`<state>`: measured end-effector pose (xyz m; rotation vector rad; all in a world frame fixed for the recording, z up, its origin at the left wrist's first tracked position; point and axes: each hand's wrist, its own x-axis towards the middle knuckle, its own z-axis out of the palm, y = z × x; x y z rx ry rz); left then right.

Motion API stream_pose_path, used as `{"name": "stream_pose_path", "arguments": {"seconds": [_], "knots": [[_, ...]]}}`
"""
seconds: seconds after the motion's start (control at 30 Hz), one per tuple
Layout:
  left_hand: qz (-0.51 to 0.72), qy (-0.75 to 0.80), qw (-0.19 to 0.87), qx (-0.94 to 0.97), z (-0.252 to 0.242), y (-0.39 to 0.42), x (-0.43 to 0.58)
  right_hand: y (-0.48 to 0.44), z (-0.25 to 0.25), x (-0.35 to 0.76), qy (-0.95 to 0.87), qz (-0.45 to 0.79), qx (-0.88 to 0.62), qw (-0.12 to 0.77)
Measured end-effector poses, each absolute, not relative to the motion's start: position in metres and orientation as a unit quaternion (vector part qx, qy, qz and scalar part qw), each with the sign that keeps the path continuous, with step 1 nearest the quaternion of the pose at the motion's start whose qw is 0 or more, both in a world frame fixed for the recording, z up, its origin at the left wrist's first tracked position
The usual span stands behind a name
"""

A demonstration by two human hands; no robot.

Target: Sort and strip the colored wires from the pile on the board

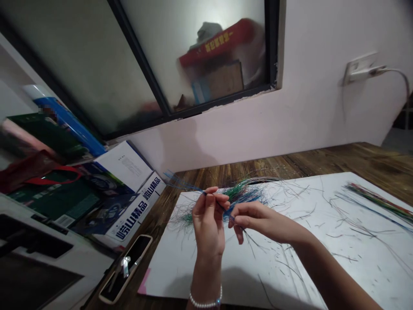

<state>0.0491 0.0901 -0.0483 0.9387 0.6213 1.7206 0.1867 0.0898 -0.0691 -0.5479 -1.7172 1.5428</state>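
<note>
Phone (125,269) in a tan case at 8 o'clock on the wooden desk (322,161). Left grip (209,219) closed on thin blue wires (183,184), pearl bracelet (205,301) at the wrist. Right grip (264,221) pinching a dark wire (250,239). Wire scraps (322,234) across a white board (284,275); coloured wire bundle (377,202) at 3 o'clock.

Upper middle of the frame, a frosted window (209,56); upper right, a wall socket (361,69) with white cable (398,75); left edge, printed boxes (129,202) beside a tan-cased smartphone (125,269).
</note>
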Motion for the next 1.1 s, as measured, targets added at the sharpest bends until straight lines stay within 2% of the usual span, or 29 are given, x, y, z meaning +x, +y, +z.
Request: {"name": "stream_pose_path", "arguments": {"seconds": [0.43, 0.7, 1.1], "knots": [[0.732, 0.273, 0.507, 0.364, -0.047, 0.091, 0.047, 0.091, -0.076, 0.175, -0.624, 0.633, -0.271, 0.370], [0.785, 0.267, 0.492, 0.266, -0.042, 0.097, 0.039, 0.091, -0.074, 0.187, -0.606, 0.663, -0.278, 0.340], [0.754, 0.186, 0.598, 0.198, -0.037, 0.100, 0.022, 0.094, -0.088, 0.180, -0.604, 0.653, -0.286, 0.358]]}}
